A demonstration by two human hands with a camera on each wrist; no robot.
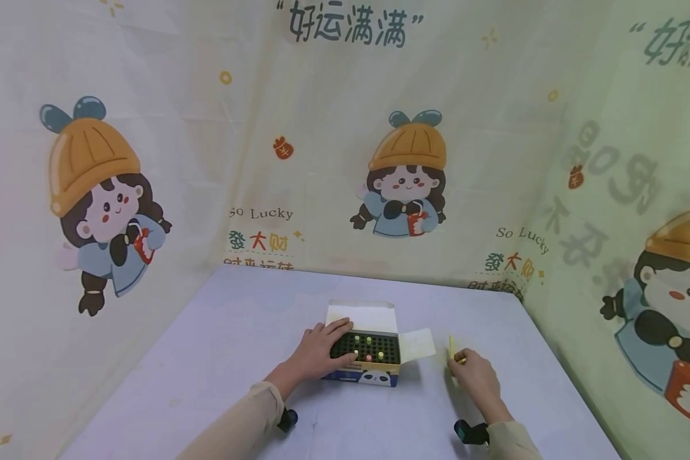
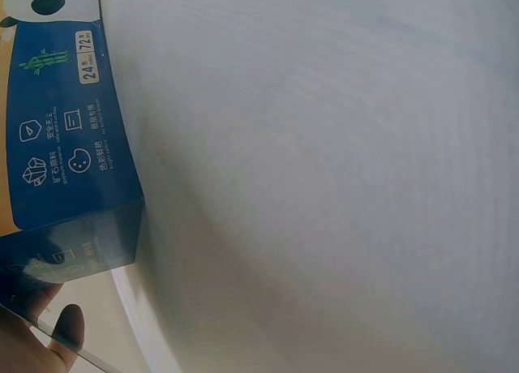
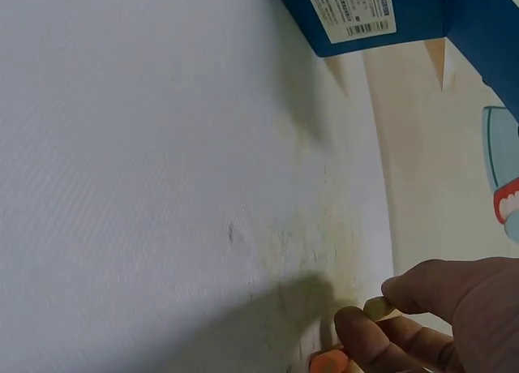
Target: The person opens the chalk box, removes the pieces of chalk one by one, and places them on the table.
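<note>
While the left hand [image 1: 320, 350] steadies the open blue cardboard crayon box [image 1: 365, 358], the right hand [image 1: 476, 377] pinches a thin yellow crayon [image 1: 451, 348] beside it.

Since the yellow stick stands just right of the box above the pale counter [image 1: 218, 358], the step looks like loading or unloading; next it needs an exact aim at one hole. Left fingers lie flat on the box's dark perforated tray [image 1: 374, 348], which shows only a few coloured tips. Right fingers also pinch something orange [image 3: 328, 362].
</note>
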